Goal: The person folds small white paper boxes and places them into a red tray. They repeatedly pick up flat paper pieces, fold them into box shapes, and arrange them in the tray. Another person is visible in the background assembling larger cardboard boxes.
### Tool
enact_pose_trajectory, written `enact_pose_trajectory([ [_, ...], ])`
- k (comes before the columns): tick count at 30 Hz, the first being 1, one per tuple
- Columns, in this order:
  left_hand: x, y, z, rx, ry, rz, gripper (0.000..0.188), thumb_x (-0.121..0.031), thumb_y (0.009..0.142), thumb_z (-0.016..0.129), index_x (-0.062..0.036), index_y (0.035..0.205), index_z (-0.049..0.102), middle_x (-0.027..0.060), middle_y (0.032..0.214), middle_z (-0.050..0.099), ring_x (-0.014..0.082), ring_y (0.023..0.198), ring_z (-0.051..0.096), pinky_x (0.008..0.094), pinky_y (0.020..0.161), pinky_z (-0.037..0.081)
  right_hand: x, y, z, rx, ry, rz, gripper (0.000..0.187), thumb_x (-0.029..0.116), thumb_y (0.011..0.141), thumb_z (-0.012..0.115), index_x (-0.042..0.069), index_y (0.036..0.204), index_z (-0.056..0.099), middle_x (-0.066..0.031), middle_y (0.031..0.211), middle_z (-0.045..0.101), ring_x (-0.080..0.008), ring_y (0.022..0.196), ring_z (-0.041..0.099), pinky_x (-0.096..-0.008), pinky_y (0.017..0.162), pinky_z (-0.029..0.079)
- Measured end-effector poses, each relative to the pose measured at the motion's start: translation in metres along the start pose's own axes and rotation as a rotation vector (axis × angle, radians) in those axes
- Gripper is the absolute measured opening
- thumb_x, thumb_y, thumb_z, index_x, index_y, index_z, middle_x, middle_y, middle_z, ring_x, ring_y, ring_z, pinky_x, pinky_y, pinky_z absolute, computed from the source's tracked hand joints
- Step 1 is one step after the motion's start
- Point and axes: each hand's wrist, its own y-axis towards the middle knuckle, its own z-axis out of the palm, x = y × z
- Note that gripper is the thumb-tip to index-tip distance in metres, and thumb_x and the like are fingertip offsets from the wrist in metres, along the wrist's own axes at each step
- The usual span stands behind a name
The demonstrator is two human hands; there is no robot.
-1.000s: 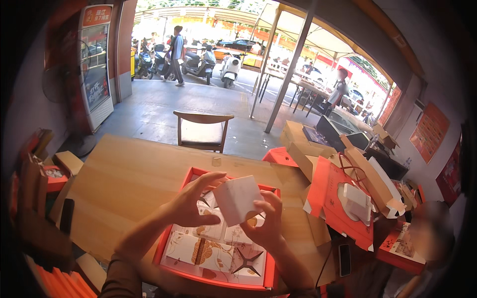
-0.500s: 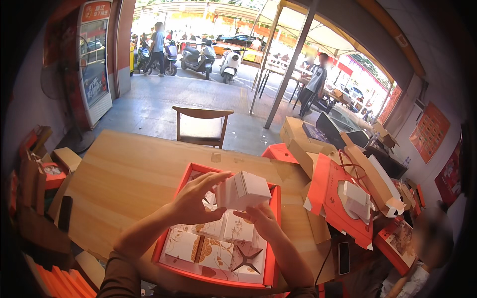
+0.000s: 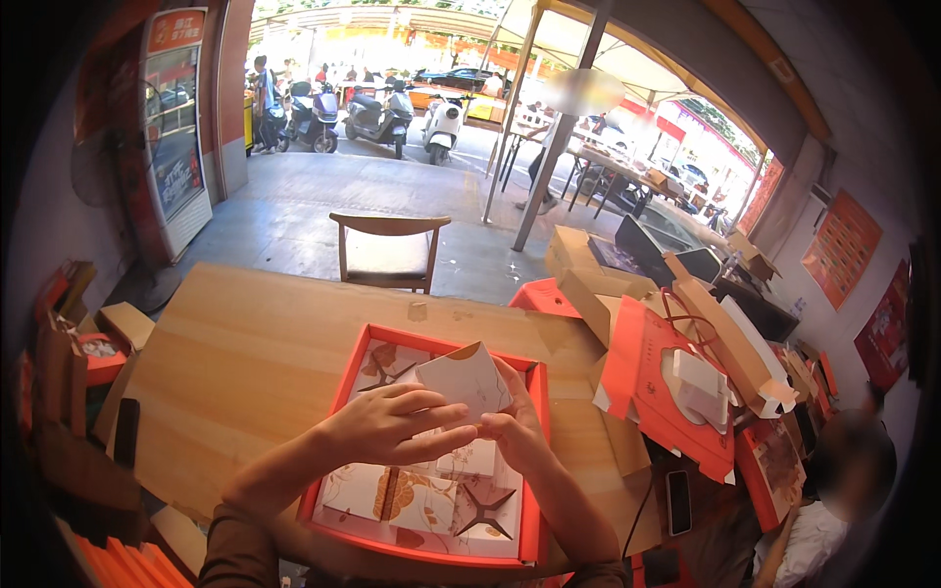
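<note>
A small white carton (image 3: pixel 461 378) with a thin printed pattern is held tilted above a large red-rimmed gift box (image 3: pixel 534 490). My right hand (image 3: pixel 520 421) grips its right side, thumb in front. Fingers stretched out, my left hand (image 3: pixel 392 426) lies across the carton's lower front; whether it presses on it I cannot tell. Inside the gift box, a white carton (image 3: pixel 355 490) stands beside one with a gold print (image 3: pixel 423 500). A dark star-shaped piece (image 3: pixel 486 512) lies at the near right, and another (image 3: pixel 388 376) at the far left. My hands hide the middle.
Opened cardboard boxes (image 3: pixel 588 269) and a red carrier box (image 3: pixel 647 392) crowd the table's right side. A phone (image 3: pixel 678 502) lies near a cable. A chair (image 3: pixel 390 253) stands beyond the wooden table (image 3: pixel 225 372). A person (image 3: pixel 823 519) is at the lower right.
The carton has turned and dropped slightly in my right hand, whose fingers now wrap its side. My left hand has moved down from beside it to lie across its front.
</note>
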Motion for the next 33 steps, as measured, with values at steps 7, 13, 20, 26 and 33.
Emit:
enact_pose_trajectory([
  [7,0.007,0.01,-0.017,-0.009,-0.007,-0.373,0.09,-0.046,0.076,0.092,-0.0072,0.148,0.053,0.0169,0.137,0.061,0.0378,0.121,0.064,0.0505,0.1,0.056,-0.006,0.002,-0.004,0.034,-0.125,-0.098,0.097,-0.008,0.084,0.062,0.014,0.169,0.021,-0.014,0.148,0.052,-0.0248,0.128,0.062,-0.0397,0.098,0.062],
  [13,0.012,0.007,-0.013,0.131,-0.044,-0.501,0.095,-0.041,0.077,0.092,-0.0073,0.154,0.047,0.0192,0.143,0.057,0.0414,0.129,0.061,0.0509,0.102,0.056,-0.013,0.005,-0.012,-0.074,-0.215,-0.271,0.096,-0.005,0.092,0.069,0.011,0.169,0.015,-0.0146,0.147,0.049,-0.0248,0.132,0.059,-0.0385,0.102,0.058],
  [20,0.027,-0.003,-0.019,0.025,0.104,-0.586,0.087,-0.03,0.079,0.089,-0.0052,0.152,0.049,0.016,0.139,0.06,0.0232,0.084,0.067,0.042,0.08,0.06,0.019,0.012,-0.036,-0.286,-0.076,-0.351,0.093,0.007,0.098,0.072,0.003,0.168,0.011,-0.0162,0.147,0.052,-0.0222,0.13,0.06,-0.0391,0.103,0.054],
  [26,0.021,0.002,-0.014,0.162,0.037,-0.571,0.093,-0.027,0.076,0.09,-0.007,0.156,0.046,0.0192,0.148,0.054,0.0368,0.121,0.065,0.0486,0.097,0.058,0.016,0.012,-0.04,-0.207,-0.183,-0.253,0.085,0.018,0.104,0.069,0.002,0.168,0.015,-0.0198,0.141,0.063,-0.0237,0.126,0.064,-0.039,0.106,0.051],
  [33,0.014,-0.001,-0.001,0.319,-0.192,-0.541,0.104,-0.025,0.07,0.095,-0.0118,0.159,0.042,0.0218,0.157,0.045,0.0434,0.14,0.053,0.0539,0.112,0.05,0.0,0.012,-0.026,-0.021,-0.234,-0.086,0.082,0.025,0.101,0.078,0.004,0.165,0.03,-0.0234,0.14,0.065,-0.0288,0.128,0.065,-0.0387,0.098,0.058],
])
